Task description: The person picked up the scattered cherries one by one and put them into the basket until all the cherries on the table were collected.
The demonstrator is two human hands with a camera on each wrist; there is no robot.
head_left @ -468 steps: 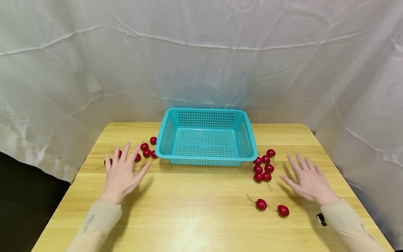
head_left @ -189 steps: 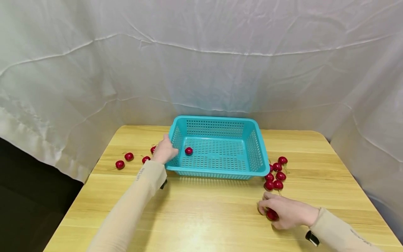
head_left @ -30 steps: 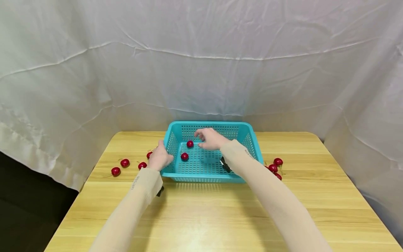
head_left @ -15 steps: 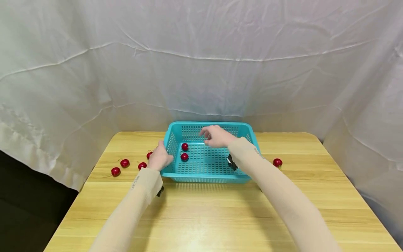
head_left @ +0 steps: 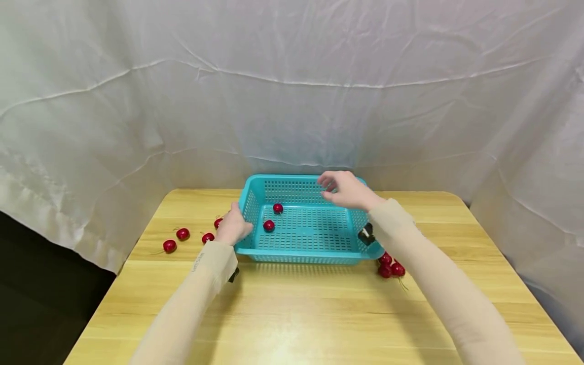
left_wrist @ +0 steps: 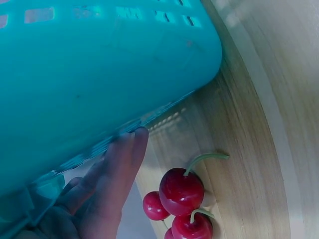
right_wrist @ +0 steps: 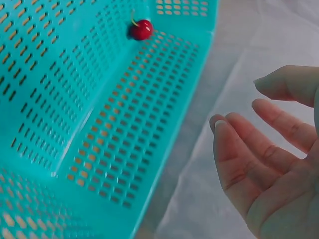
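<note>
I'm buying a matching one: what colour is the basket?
Turquoise; the basket shows best in the head view.

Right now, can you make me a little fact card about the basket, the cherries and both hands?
Basket: blue-green, on the table
Cherries inside: two
Cherries on its left: at least four
Cherries on its right: at least three; right arm may hide more
Left hand: grips the basket's left side
Right hand: raised near the basket's right end, holding nothing

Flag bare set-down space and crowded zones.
Free: table in front of the basket, between the sleeves; the basket's floor, right of its two cherries. Crowded: left of the basket, left hand and loose cherries; its near right corner, clustered cherries beside the right sleeve.
</note>
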